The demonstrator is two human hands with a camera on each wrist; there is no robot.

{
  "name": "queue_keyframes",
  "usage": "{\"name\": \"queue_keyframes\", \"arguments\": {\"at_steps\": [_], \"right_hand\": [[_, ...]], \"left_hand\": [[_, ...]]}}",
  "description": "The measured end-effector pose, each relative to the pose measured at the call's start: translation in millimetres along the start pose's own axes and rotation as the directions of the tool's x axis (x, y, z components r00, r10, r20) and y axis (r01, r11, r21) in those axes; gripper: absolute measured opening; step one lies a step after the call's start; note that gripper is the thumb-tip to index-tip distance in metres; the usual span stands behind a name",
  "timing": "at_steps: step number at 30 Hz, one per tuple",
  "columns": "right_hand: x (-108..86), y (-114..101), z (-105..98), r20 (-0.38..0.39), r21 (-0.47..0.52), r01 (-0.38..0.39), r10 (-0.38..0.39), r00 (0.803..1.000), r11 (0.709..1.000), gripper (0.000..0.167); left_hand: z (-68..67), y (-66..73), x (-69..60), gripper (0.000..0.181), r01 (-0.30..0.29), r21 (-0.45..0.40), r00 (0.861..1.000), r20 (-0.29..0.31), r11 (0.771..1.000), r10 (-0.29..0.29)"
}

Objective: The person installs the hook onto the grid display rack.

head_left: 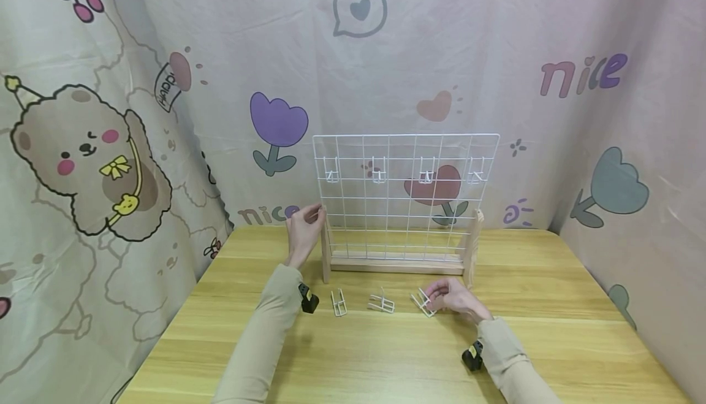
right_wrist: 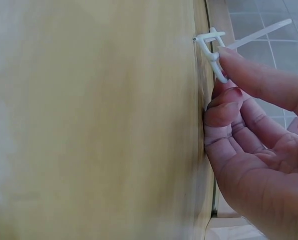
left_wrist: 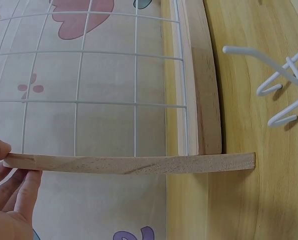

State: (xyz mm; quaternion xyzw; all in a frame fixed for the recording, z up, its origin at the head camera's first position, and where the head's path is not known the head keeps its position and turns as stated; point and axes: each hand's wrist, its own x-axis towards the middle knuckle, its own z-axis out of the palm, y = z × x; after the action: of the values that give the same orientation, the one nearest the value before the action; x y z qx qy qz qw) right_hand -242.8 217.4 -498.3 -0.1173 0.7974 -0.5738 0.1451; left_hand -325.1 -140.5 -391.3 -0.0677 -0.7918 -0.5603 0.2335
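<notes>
Your left hand (head_left: pixel 305 232) grips the top of the left wooden post (head_left: pixel 325 246), thumb on one side and fingers on the other. That post belongs to the stand holding up the white wire grid (head_left: pixel 410 198). Your right hand (head_left: pixel 449 295) pinches a white hook (right_wrist: pixel 214 56) between thumb and fingers, in front of the grid's right half; you cannot tell whether the hook touches the worktop (head_left: pixel 386 349). Left of it, a middle hook (head_left: pixel 382 301) and a left hook (head_left: pixel 339 303) lie well apart. Above, four hanging hooks (head_left: pixel 379 176) sit in a row across the grid.
</notes>
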Motion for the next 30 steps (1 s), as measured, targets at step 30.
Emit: {"name": "queue_keyframes", "arguments": {"at_steps": [30], "right_hand": [[2.0, 1.5, -1.8, 0.028, 0.007, -0.001, 0.001, 1.0, 1.0, 0.027]], "left_hand": [[-0.7, -1.2, -0.5, 0.03, -0.022, 0.001, 1.0, -0.004, 1.0, 0.022]]}}
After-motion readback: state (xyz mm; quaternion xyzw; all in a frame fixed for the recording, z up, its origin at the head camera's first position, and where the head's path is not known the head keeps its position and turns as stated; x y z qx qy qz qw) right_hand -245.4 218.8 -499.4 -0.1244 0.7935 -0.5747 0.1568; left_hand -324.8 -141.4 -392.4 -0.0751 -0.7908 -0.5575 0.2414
